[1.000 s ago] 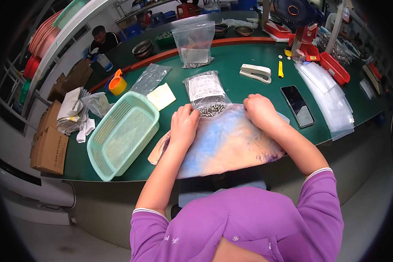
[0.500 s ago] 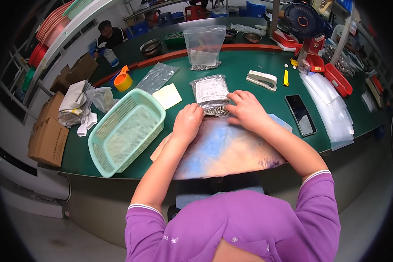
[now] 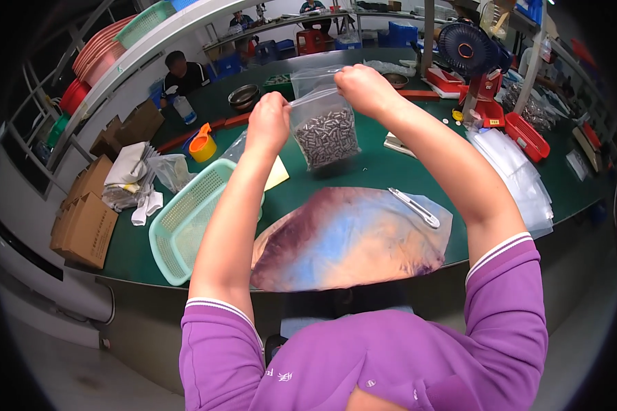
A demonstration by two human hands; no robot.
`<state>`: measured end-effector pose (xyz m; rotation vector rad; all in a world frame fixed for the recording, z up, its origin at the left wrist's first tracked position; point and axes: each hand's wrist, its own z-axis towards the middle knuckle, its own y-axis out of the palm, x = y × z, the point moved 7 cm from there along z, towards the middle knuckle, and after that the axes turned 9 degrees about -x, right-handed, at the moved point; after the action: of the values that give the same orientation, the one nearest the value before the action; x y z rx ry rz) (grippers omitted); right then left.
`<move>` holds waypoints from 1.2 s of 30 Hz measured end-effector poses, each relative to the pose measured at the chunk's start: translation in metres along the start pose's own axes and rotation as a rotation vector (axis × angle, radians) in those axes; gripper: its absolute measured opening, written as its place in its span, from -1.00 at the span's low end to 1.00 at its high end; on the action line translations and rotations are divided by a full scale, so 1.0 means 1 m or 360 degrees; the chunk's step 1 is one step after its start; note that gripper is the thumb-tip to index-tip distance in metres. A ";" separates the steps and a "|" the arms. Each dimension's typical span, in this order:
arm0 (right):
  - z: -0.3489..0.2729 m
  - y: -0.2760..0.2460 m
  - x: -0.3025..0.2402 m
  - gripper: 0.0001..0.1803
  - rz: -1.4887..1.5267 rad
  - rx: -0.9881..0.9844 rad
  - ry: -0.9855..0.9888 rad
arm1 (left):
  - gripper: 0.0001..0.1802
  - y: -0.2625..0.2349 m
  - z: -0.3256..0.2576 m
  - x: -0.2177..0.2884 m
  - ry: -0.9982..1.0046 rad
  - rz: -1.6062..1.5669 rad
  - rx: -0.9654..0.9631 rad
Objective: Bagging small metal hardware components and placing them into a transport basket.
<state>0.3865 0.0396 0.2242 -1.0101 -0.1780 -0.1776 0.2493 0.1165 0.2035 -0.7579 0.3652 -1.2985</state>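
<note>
A clear zip bag full of small metal pins hangs upright between my hands. My left hand pinches its top left corner. At the top right corner, my right hand grips the same edge with its fingers closed. The pins fill the lower part of the bag, and its bottom is just over or on the green table; I cannot tell which. Nearer to me lies a multicoloured mat, with a white utility knife on its right side. Another clear bag stands behind, partly hidden.
Left of the mat is a pale green basket, partly behind my left forearm. An orange cup, folded cloths and cardboard boxes stand further left. On the right are clear plastic sheets, red bins and a fan.
The bag of metal pins lay flat with its label up; both hands have raised it upright by its top corners and moved away from me. The knife on the mat now shows.
</note>
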 end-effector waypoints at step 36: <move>-0.135 0.052 -0.055 -0.84 0.2723 -0.0084 0.0508 | -0.87 0.004 -0.139 0.025 -0.0746 -0.1701 -0.0195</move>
<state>0.3535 -0.0451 0.0986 -0.8795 0.9906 1.2118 0.1700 0.0516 0.1060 -1.4194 -0.4202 -2.0108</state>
